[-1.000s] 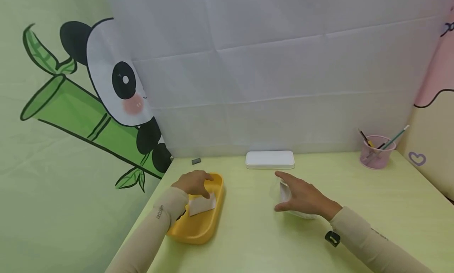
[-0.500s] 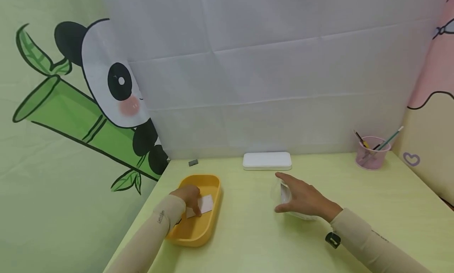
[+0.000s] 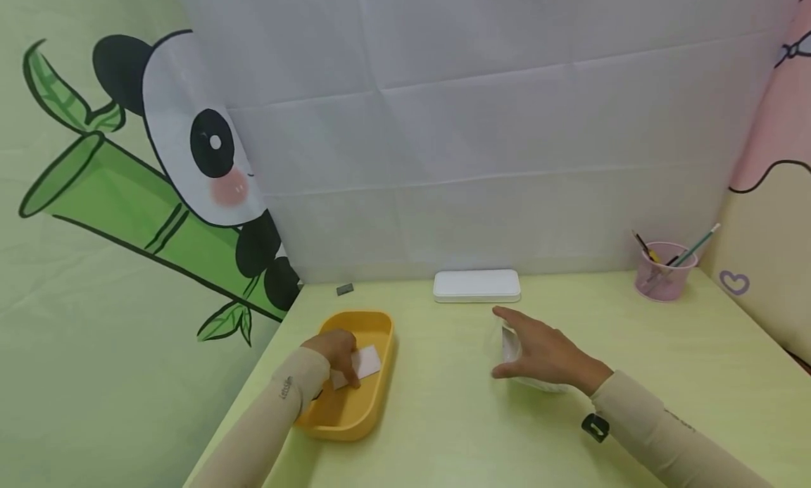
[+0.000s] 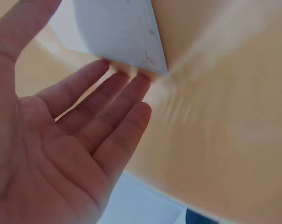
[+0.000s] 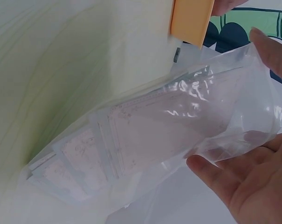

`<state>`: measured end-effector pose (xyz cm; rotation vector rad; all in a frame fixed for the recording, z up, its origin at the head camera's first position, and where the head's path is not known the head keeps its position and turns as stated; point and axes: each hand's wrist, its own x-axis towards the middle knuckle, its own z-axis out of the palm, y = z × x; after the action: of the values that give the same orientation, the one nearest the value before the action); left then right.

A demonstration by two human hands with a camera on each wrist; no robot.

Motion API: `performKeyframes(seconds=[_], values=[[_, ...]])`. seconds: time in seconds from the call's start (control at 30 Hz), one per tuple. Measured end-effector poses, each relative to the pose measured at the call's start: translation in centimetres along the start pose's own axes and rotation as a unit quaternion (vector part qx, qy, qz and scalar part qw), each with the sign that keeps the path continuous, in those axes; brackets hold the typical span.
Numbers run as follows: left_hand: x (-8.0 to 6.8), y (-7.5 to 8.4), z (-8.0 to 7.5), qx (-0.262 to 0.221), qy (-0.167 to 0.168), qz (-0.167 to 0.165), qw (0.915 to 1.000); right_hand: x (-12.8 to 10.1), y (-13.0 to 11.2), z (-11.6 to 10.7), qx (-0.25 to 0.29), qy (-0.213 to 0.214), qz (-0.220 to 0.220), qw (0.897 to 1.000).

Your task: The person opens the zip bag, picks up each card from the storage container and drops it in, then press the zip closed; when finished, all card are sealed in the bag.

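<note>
My left hand reaches down into the yellow tray at a thin white card lying there. In the left wrist view the fingertips are right at the lower edge of the card, with the thumb off to the other side. My right hand grips a clear plastic bag at its mouth, thumb on one side and fingers on the other, keeping the mouth spread. Inside the bag are several flat white pieces with faint pinkish print. In the head view the right hand hides most of the bag.
A white flat case lies at the back of the pale yellow table. At the back left is a small grey block. A pink cup with pencils and a cutter stands at the back right.
My left hand has lowered from over the tray's far part onto the card, toward me, then stays put. The right hand and bag hold their place.
</note>
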<state>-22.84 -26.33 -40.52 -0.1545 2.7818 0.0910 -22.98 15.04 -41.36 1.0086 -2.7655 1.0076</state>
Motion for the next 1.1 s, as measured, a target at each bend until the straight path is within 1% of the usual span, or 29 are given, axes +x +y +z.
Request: performKeyframes(seconds=[0.07,0.23,0.33,0.47,0.73,0.87,1.0,1.1], values=[[0.06,0.03,0.05,0.004,0.004,0.007,1.0,0.01,0.06,0.02,0.003,-0.001,0.0,1.0],[0.26,0.01,0.29,0.003,0.01,0.011,0.9999,-0.02,0.08,0.05,0.008,-0.004,0.0,1.0],[0.31,-0.12,0.4,-0.002,0.011,0.006,0.9999,-0.06,0.05,0.07,0.009,-0.002,0.0,1.0],[0.29,-0.22,0.49,-0.001,0.01,0.009,0.9999,-0.1,-0.01,0.04,0.009,-0.001,-0.002,1.0],[0.24,-0.23,0.33,0.013,0.007,0.025,0.9996,-0.03,0.02,-0.13,0.005,0.002,-0.004,1.0],[0.32,-0.34,0.44,-0.002,0.002,0.032,0.9995,0.03,0.08,-0.03,0.007,-0.002,-0.004,1.0],[0.35,-0.48,0.48,-0.016,0.001,0.026,0.9995,0.05,0.1,0.0,0.007,-0.002,-0.004,1.0],[0.29,-0.54,0.35,-0.017,0.007,0.021,0.9996,0.08,0.1,-0.05,0.005,-0.002,-0.005,1.0]])
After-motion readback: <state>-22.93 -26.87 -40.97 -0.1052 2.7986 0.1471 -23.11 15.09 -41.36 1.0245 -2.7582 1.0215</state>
